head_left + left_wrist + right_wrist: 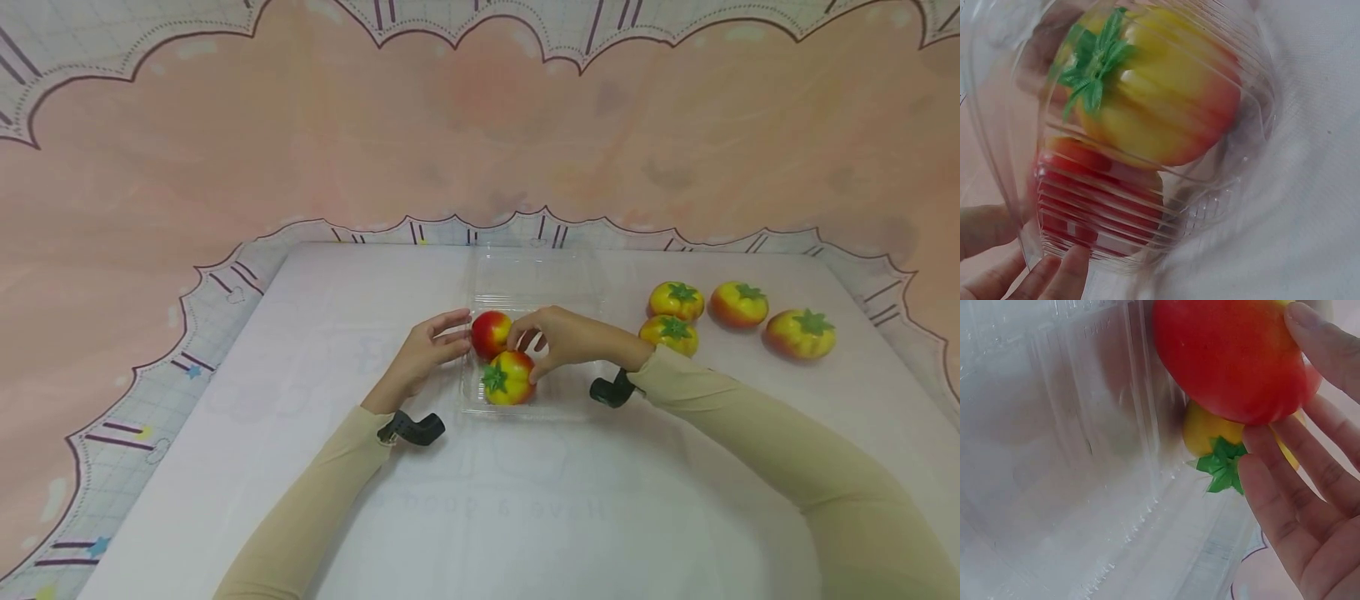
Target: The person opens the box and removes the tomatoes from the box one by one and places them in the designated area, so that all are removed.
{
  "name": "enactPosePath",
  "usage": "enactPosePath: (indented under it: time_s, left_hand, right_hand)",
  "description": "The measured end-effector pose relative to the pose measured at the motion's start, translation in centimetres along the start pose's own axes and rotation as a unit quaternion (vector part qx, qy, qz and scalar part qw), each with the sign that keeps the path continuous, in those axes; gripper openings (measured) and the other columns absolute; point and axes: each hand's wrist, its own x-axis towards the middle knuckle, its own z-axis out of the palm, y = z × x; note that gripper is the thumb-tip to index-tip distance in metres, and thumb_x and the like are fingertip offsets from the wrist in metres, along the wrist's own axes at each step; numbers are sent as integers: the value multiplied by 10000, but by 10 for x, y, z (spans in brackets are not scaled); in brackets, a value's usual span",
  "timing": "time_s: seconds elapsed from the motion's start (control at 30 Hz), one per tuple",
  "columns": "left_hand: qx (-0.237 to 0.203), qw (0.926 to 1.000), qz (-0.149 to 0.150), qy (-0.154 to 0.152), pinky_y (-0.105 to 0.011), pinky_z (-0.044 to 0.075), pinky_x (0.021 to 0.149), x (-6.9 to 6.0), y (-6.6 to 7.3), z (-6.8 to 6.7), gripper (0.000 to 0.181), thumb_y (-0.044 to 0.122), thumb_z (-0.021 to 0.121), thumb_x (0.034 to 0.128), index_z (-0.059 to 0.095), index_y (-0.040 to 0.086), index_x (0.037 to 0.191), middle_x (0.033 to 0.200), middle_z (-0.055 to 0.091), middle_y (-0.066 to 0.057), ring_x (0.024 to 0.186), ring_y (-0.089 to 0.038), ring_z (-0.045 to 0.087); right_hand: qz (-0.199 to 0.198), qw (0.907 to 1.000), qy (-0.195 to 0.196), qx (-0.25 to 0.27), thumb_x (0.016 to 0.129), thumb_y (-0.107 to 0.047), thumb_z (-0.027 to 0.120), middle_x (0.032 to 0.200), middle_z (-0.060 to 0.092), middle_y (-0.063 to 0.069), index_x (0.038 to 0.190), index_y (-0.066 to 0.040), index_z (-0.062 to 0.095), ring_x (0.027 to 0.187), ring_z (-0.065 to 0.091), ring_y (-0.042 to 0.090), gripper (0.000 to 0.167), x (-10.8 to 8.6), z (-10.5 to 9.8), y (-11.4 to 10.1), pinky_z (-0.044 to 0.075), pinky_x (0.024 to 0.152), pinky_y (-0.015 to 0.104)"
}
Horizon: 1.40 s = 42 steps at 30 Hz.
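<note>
A clear plastic clamshell box (487, 410) lies with its lid folded back, two toy tomatoes in its left part. My right hand (562, 337) grips the nearer tomato (508, 379), which is yellow and red with a green leafy top. In the right wrist view its red side (1229, 356) lies between thumb and fingers. Behind it is a redder tomato (489, 335), seen through the plastic in the left wrist view. My left hand (423, 354) has its fingers stretched out, fingertips touching the box's left wall. Part of that hand is out of its wrist view.
Several more toy tomatoes, among them one at the far right (799, 335) and one partly behind my right wrist (669, 333), sit right of the box. A white cloth-covered table (480, 517) lies underneath. A patterned curtain (480, 133) hangs behind the table.
</note>
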Motion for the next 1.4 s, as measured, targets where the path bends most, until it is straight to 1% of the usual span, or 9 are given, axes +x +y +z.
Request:
enactPosePath:
  time_s: [0.13, 0.4, 0.77, 0.97, 1.27, 1.4]
  left_hand:
    - [28, 10000, -20, 11, -353, 452, 995, -1, 1, 0, 556, 44, 590, 900, 383, 31, 1416, 1468, 386, -173, 1316, -334, 446]
    - [22, 9999, -95, 60, -345, 459, 988, -1, -1, 0, 556, 56, 592, 903, 383, 42, 1419, 1470, 383, -168, 1314, -330, 448]
    - [22, 10000, -75, 45, -349, 456, 994, -1, -1, 1, 558, 47, 589, 901, 379, 28, 1418, 1467, 384, -177, 1316, -336, 443]
    - [4, 9999, -139, 98, -330, 458, 988, 0, -2, 1, 549, 57, 600, 898, 400, 51, 1409, 1464, 399, -149, 1314, -313, 454]
    - [-28, 9999, -122, 100, -318, 464, 977, 1, -1, 1, 543, 45, 597, 897, 406, 49, 1405, 1456, 410, -146, 1309, -308, 462]
    - [-63, 9999, -64, 47, -307, 479, 968, 1, -1, 0, 555, 23, 594, 892, 392, 27, 1409, 1455, 404, -168, 1309, -325, 456]
  right_hand:
    - [5, 10000, -26, -8, 731, -110, 796, 1120, 663, 72, 1086, -78, 642, 1033, 625, 223, 388, -1, -1, 1, 558, 889, 338]
    - [-13, 9999, -167, -5, 729, -118, 797, 1167, 652, 77, 1145, -83, 645, 1052, 624, 221, 444, -2, 0, 5, 553, 900, 330]
    - [44, 9997, -232, -7, 730, -107, 795, 1160, 645, 71, 1131, -80, 616, 1060, 609, 218, 440, -2, 0, 6, 556, 889, 316]
    - [64, 9996, -268, 30, 727, -110, 798, 1161, 643, 64, 1137, -83, 609, 1057, 604, 208, 452, -2, 0, 8, 553, 895, 320]
    - [60, 9989, -458, -54, 740, -84, 782, 1222, 622, 68, 1209, -87, 603, 1070, 597, 206, 502, -1, 0, 10, 541, 922, 320]
    - [18, 9988, -474, -117, 737, -86, 785, 1225, 621, 65, 1217, -90, 599, 1064, 595, 201, 515, -1, 0, 11, 542, 919, 315]
